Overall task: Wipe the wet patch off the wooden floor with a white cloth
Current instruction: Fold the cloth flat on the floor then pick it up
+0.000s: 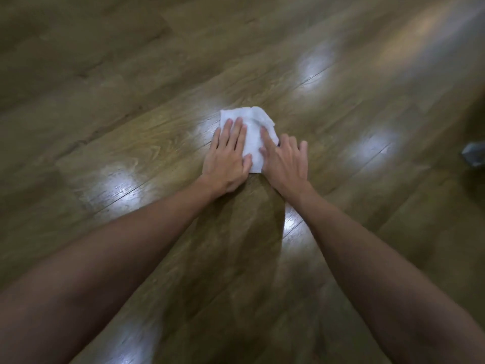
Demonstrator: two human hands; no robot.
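A white cloth (pixel 251 130) lies flat on the wooden floor (pixel 131 127) in the middle of the view. My left hand (pixel 228 156) presses on its left part with straight fingers, thumb on the cloth's near edge. My right hand (pixel 284 161) rests on the cloth's right side, index finger stretched over it, the other fingers spread past its edge onto the floor. A shiny patch (pixel 202 127) shows on the boards just left of the cloth; I cannot tell whether it is water or a light reflection.
Bright light reflections sit on the boards at the left (pixel 115 187), upper right (pixel 315 64) and right (pixel 372 148). A small grey object (pixel 473 155) lies at the right edge. My shadow covers the floor between my forearms.
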